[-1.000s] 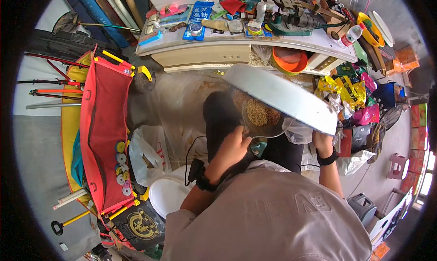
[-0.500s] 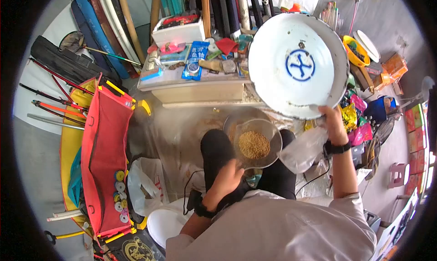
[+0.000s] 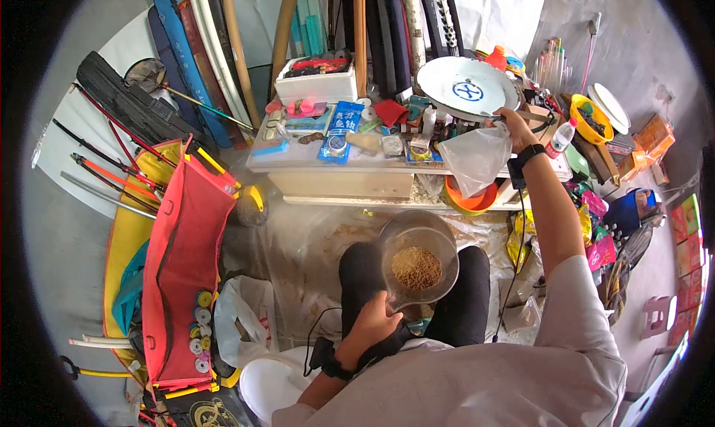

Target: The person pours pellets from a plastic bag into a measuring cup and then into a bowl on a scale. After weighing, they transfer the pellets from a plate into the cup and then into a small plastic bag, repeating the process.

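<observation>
My left hand (image 3: 375, 323) is closed on the near edge of a round see-through bowl (image 3: 417, 229), held between my knees. Tan and brown grains or pellets (image 3: 417, 269) lie in its bottom. Out over the table, my right hand (image 3: 515, 129) grips the near rim of a white enamel basin (image 3: 439, 88) with a dark chipped edge and a blue mark inside. From the same hand hangs a clear plastic bag (image 3: 473, 159), which looks mostly flat. Its fingers are partly hidden by the bag and rim.
On the low white table (image 3: 339, 185) are a blue packet (image 3: 341, 133), a white foam box (image 3: 316, 84) and small tackle. Orange bowls (image 3: 473, 200) sit under the table's front edge. A red open bag (image 3: 182, 255) with spools stands left, beside a white plastic bag (image 3: 242, 319).
My right hand has carried the basin and plastic bag forward, away from me, over the table; the basin is now flatter. The see-through bowl stays between my knees in my left hand.
</observation>
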The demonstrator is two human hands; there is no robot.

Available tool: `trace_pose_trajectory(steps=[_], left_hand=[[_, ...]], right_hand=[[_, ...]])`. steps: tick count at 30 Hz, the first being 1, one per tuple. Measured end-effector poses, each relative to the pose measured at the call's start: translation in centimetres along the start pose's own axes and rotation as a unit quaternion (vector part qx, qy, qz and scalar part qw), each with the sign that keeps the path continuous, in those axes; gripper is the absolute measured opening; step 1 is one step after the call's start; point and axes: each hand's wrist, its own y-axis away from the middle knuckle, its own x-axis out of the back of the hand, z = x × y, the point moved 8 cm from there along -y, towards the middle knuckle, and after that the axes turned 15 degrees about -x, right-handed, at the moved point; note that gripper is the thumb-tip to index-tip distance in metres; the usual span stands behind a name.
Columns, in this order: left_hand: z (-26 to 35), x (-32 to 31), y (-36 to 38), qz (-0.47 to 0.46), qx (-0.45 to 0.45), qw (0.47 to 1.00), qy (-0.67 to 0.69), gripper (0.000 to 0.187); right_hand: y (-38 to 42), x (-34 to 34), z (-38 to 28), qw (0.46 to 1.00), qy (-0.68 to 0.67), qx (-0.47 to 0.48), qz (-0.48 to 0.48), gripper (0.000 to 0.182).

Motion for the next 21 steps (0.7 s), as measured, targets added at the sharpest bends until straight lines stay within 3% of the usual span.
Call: trace_pose_trajectory(steps=[3,5,12,16,18,20,21], left_hand=[[-0.1,0.7,0.2,0.039,-0.008,0.999,-0.015,0.041],[-0.3,1.1,0.3,0.043,0.032,0.998,0.027,0.039],[-0.8,1.0,-0.5,0.062,0.005,0.998,0.023,0.038],[-0.6,1.2,-0.7,0.051,0.035,0.998,0.016,0.038],[-0.9,0.7,-0.3,0.041,0.049,0.998,0.013,0.036],[-1.5,1.0,-0.1,0.057,0.037,0.998,0.001,0.036],[-0.5,1.5,-0.1,0.071,0.003,0.997,0.001,0.036]], right_hand=[[-1.9,0.6,-0.7,0.999,0.04,-0.014,-0.007,0.022],[-2.6,0.6,-0.9,0.998,0.054,-0.017,-0.012,0.019],[-3.6,0.9,-1.0,0.996,0.053,0.031,0.07,0.025],[-0.8,0.7,1.2,0.995,-0.013,0.013,-0.096,0.045],[1.4,3.3,3.8,0.995,-0.089,-0.028,-0.043,0.059],[6.1,4.4,6.6,0.997,-0.072,-0.006,-0.006,0.062],[7.2,5.0,8.5,0.993,-0.086,-0.016,-0.084,0.061]])
